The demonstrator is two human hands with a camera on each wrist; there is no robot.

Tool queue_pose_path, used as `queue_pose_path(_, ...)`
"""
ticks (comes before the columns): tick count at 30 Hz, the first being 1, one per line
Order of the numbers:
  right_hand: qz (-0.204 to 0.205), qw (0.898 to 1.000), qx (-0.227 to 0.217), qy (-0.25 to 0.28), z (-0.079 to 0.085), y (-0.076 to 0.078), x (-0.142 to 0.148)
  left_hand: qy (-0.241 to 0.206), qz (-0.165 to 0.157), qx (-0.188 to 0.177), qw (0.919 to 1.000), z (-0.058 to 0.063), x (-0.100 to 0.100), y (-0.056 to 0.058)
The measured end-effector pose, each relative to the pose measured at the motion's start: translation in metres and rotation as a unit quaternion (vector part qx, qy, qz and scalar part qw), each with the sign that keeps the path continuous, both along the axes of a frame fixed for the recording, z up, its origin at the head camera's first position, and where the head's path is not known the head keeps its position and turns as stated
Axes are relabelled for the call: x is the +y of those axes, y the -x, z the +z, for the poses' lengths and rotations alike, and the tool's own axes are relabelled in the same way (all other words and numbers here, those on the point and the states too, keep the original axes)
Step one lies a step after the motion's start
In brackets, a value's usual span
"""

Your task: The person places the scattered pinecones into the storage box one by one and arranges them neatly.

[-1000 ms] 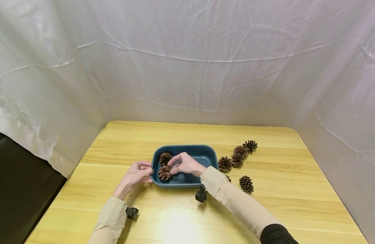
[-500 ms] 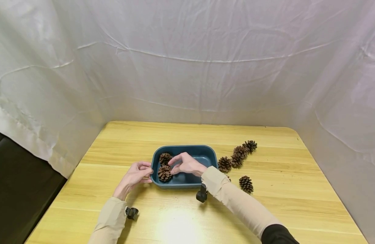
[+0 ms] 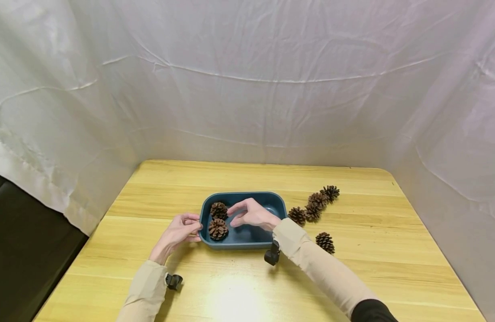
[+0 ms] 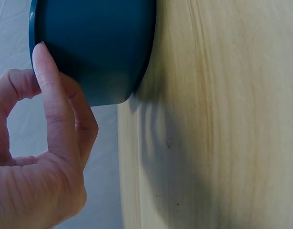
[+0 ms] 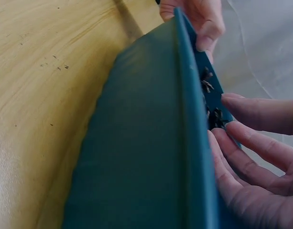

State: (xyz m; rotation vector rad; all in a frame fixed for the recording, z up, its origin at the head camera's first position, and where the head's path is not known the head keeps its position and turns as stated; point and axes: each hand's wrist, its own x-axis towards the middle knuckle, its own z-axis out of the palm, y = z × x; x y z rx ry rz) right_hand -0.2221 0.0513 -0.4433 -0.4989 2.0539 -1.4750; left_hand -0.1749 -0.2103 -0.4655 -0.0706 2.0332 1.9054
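Observation:
A dark blue rectangular box [image 3: 242, 245] stands on the table, with two pine cones inside at its left end. The nearer pine cone [image 3: 218, 229] sits in front of the farther pine cone [image 3: 219, 210]. At the left end, my left hand [image 3: 178, 233] pinches the box's rim, its thumb on the rim in the left wrist view. Over the middle of the box is my right hand [image 3: 255, 215], fingers spread apart and holding nothing, just right of the pine cones. The box wall [image 5: 136, 124] hides most of the cones in the right wrist view.
Right of the box, several pine cones run in a line [image 3: 313, 211] toward the back of the wooden table [image 3: 376, 268]. A separate pine cone [image 3: 325, 242] lies nearer. White cloth [image 3: 263, 112] hangs around the back and sides.
My right hand has let go of the nearer pine cone and moved slightly to the right, leaving it in the box. My left hand keeps its place on the rim.

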Motion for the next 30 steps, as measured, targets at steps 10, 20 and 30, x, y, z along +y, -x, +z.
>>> queue_pose_path(10,0.002,1.0,0.011,0.019,0.008,-0.002,0.02,-0.005,-0.008,0.003,0.9999,0.0,-0.001,-0.001)
queue_pose_path(20,-0.01,0.998,0.001,0.054,0.017,0.0,0.045,-0.007,-0.012,0.003,0.9999,0.0,-0.002,-0.002)
queue_pose_path(30,-0.028,0.998,0.011,0.06,0.023,0.005,0.073,-0.009,-0.004,-0.003,1.0,0.0,-0.001,-0.002)
